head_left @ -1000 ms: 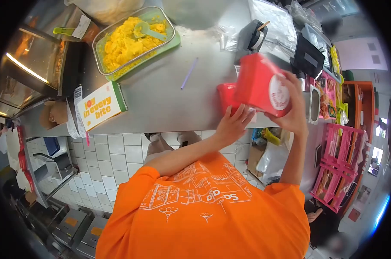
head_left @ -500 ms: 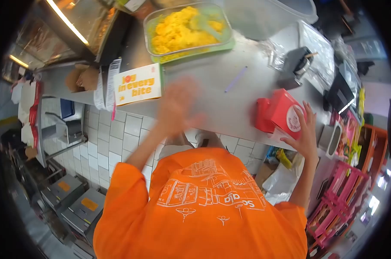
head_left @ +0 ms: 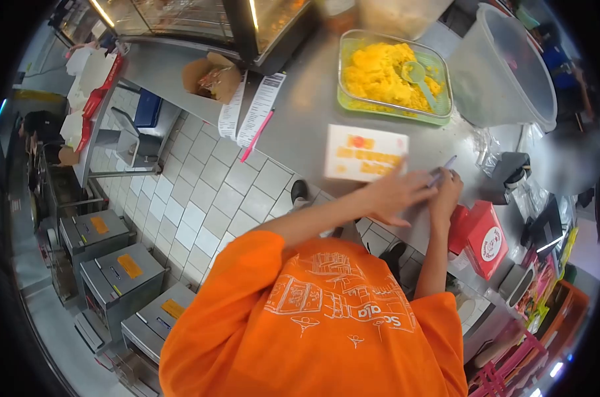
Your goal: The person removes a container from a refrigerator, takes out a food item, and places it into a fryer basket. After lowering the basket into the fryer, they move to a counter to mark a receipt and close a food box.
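A purple pen [head_left: 451, 161] sticks out from the closed fingers of my right hand [head_left: 447, 192], held just over the counter's front part. My left hand [head_left: 396, 193] reaches across to it, fingers stretched out with their tips at the pen, the thumb spread apart. Just beyond my left wrist lies a white box [head_left: 366, 152] with yellow-orange lettering, slightly blurred. To the right of my right forearm stands a red box [head_left: 486, 239] with a round white label, touched by neither hand.
A glass container [head_left: 439, 118] of yellow food holds a pale green scoop [head_left: 419, 79]. Beside it stands a large clear tub [head_left: 511, 73]. Printed receipts [head_left: 260, 109], a pink pen [head_left: 257, 135] and a brown carton [head_left: 210, 78] lie left. A black device [head_left: 508, 171] stands right.
The view has turned left. The white box has moved right, away from the receipts. My right hand has left the red box and taken the purple pen off the counter; my left hand has come alongside.
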The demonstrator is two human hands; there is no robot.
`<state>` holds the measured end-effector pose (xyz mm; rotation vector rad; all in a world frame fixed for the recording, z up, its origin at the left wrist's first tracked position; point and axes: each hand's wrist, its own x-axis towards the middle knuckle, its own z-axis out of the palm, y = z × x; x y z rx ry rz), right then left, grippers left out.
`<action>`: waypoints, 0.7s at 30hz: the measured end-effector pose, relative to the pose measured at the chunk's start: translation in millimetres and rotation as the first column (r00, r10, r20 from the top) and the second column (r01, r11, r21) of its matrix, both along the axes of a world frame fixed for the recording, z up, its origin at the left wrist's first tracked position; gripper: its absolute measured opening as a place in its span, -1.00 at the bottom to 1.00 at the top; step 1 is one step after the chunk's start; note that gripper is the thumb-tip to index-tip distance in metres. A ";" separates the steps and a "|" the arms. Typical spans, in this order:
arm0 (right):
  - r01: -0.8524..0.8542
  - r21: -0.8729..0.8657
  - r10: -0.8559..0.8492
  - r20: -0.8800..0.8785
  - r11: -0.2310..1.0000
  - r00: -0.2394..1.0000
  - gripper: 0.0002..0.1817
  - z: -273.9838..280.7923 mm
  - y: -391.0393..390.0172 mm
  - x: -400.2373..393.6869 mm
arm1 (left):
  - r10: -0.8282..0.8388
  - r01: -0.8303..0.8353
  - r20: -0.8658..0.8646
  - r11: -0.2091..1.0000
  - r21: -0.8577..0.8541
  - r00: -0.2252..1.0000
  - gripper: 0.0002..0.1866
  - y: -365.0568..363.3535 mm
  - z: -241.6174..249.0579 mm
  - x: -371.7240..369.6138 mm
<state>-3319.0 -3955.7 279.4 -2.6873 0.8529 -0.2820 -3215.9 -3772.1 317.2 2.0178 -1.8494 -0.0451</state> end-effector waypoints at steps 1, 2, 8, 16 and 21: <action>0.014 -0.048 -0.010 0.087 0.999 0.996 -0.63 1.1 0.6 -3.5 | -0.063 0.046 -0.114 0.988 -0.146 0.991 -0.12 -4.5 0.4 -6.0; 0.032 -0.096 -0.014 0.176 0.995 0.984 -0.62 2.7 0.7 -2.8 | -0.142 0.075 -0.213 0.952 -0.296 0.967 -0.19 -5.8 1.5 -7.5; -0.534 0.145 0.524 0.105 0.833 0.846 -0.28 99.0 85.1 53.6 | 0.903 -0.933 -0.245 0.321 -0.165 0.353 -0.42 165.2 -23.2 105.9; -0.406 0.496 0.280 0.310 0.768 0.908 -0.50 80.9 166.2 114.2 | 0.784 -0.781 -0.138 0.618 0.086 0.605 -0.79 183.7 -58.6 125.3; -0.330 0.379 0.156 0.422 0.865 0.893 -0.63 33.5 252.8 141.3 | 0.559 -0.780 -0.748 0.619 0.089 0.358 -0.91 179.9 -61.4 114.4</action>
